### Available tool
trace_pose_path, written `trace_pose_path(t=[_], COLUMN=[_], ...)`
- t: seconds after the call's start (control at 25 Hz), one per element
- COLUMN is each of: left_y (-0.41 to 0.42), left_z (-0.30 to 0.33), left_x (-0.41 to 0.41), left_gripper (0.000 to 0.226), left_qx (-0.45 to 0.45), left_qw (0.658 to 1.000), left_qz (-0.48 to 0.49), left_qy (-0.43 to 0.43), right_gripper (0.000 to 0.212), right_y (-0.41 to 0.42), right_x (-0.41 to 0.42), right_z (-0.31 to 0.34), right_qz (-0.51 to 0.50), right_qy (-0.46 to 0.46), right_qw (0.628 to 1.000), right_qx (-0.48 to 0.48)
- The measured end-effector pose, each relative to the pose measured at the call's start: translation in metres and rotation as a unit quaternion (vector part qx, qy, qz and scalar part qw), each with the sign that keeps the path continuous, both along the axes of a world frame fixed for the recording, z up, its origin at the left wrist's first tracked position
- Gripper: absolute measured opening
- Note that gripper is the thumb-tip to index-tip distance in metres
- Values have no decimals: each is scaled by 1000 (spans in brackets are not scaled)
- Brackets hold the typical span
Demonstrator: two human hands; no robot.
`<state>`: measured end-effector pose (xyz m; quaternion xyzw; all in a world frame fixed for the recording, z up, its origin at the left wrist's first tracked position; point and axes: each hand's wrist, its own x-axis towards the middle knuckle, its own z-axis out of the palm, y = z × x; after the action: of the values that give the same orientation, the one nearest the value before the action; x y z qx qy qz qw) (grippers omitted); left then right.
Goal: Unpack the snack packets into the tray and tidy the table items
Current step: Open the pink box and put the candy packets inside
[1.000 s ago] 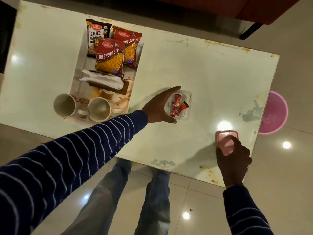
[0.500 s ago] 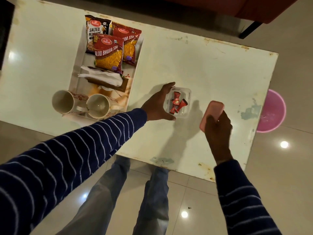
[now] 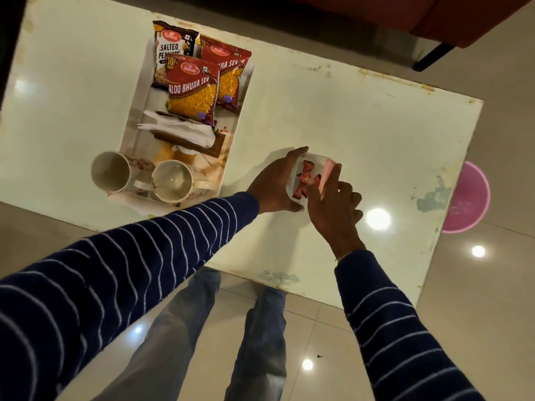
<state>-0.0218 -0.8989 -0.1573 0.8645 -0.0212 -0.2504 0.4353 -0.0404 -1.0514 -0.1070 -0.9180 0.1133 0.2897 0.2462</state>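
Observation:
A small clear plastic box [image 3: 311, 157] with red wrapped sweets [image 3: 305, 176] sits mid-table. My left hand [image 3: 275, 183] cups its left side, thumb and fingers curled round it. In my right hand [image 3: 333, 209] a pink lid [image 3: 328, 173] is gripped, tilted on edge over the box's right side. The white tray [image 3: 139, 111] at the left holds three snack packets: salted peanuts [image 3: 170, 47] and two aloo bhujia sev [image 3: 194, 91], [image 3: 231, 79].
Also on the tray are white tissues on a brown holder [image 3: 179, 134] and two mugs lying on their sides [image 3: 111, 172], [image 3: 172, 180]. A pink tub [image 3: 472, 198] stands on the floor beyond the table's right edge. A red seat [image 3: 463, 15] is at the top right.
My right hand lifted the pink lid from the table's right front corner and carried it left to the sweet box. My left hand stayed on the box.

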Motion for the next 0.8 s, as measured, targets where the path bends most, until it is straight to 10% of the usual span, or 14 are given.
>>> trace_pose_path(t=[0.56, 0.8], left_y=[3, -3], left_z=[15, 42], left_x=[-3, -4], left_gripper=[102, 107], left_qx=[-75, -152], left_qw=[986, 986], left_qz=[22, 20], left_qy=[-146, -71], right_gripper=[65, 50], right_y=[15, 5], right_x=[-5, 1], right_z=[5, 11], right_qz=[-105, -430], right_qy=[-55, 55], right_qw=[973, 830], right_qx=[197, 350])
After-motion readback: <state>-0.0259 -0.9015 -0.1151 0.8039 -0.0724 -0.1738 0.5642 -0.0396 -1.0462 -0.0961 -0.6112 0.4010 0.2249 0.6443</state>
